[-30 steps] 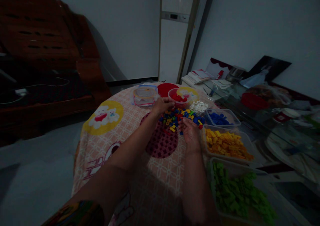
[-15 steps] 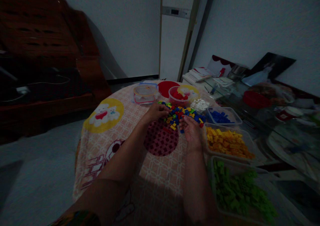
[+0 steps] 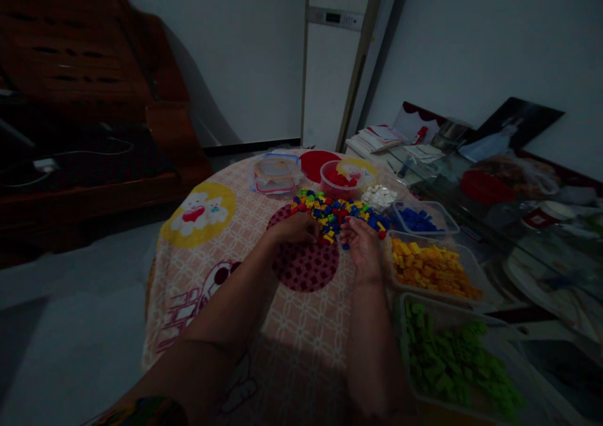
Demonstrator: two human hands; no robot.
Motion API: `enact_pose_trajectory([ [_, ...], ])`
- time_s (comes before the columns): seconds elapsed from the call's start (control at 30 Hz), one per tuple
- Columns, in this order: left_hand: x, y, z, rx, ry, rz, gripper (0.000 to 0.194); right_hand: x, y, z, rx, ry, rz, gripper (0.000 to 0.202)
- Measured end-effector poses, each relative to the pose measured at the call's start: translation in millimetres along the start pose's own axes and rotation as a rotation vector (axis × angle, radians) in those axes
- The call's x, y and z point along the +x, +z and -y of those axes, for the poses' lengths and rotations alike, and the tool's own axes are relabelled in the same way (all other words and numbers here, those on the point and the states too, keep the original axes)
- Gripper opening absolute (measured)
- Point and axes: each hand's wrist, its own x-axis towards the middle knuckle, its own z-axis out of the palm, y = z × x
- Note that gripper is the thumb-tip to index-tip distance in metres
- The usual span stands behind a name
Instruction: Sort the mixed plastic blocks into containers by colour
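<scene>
A loose heap of small mixed-colour toy bricks [image 3: 327, 207] lies on the patterned tablecloth. At the heap's near left edge is my left hand [image 3: 298, 228], its fingers curled down and closed together; whatever they pinch is hidden. My right hand [image 3: 362, 242] is half turned up at the heap's near right side, thumb and fingers closed. Small red and blue bricks show at its fingertips, though the picture is dark there. Just right of this hand stands a clear tub of yellow bricks [image 3: 426, 266].
Along the right stand a box of green bricks [image 3: 461, 357] and one of blue bricks [image 3: 419, 220]. Behind the heap are white bricks [image 3: 378, 196], a round tub of red bricks [image 3: 339, 180] and a lidded clear container [image 3: 276, 173]. A cluttered glass table [image 3: 475, 222] adjoins.
My left hand has drawn back toward me from the heap's left part, down over the dark red circle. My right hand stays nearly in place. The view has shifted slightly.
</scene>
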Motion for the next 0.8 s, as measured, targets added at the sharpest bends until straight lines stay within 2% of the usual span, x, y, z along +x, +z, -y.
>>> enact_pose_trajectory([
  [0.13,-1,-3.1,9,-0.317,0.022,0.031,0.015,0,1,-1,-0.001,0.001,0.0,0.016],
  [0.4,-3,-2.1,2,-0.549,-0.021,-0.019,0.022,-1,3,2,0.012,0.012,0.001,0.011],
  [0.6,10,-5.8,0,-0.528,-0.024,-0.234,0.019,-1,3,3,0.04,0.005,-0.005,0.011],
  [0.8,52,-26.1,-17,-0.49,-0.044,-0.507,0.014,0,3,2,0.033,0.008,0.005,0.015],
])
